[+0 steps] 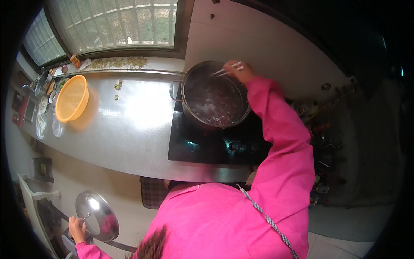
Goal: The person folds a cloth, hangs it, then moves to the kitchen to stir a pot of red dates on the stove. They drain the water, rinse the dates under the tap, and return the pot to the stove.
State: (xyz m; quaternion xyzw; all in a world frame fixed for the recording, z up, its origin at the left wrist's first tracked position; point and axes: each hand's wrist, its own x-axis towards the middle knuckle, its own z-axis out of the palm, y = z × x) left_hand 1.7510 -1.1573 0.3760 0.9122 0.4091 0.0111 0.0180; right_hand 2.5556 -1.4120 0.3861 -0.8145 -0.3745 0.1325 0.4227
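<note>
At the stove's far side, my right hand [242,72] is closed round a pair of pale chopsticks [221,73]. Their tips reach down into a large metal pot [186,88], just inside its far rim. Dark, bubbling liquid [215,105] with reddish-brown pieces fills the pot, and steam blurs what lies deeper. Low at my left side, away from the counter, my left hand [77,230] grips a round, shiny metal pot lid [100,218] by its handle. The lid hangs tilted in the air, its domed face showing.
The pot stands on a black glass cooktop [202,149]. Left of it stretches the steel counter [116,134], with small green scraps [117,85] and an orange plastic basin [73,98]. Plastic bags [42,116] lie beyond the basin. Bottles and jars crowd the dim right side.
</note>
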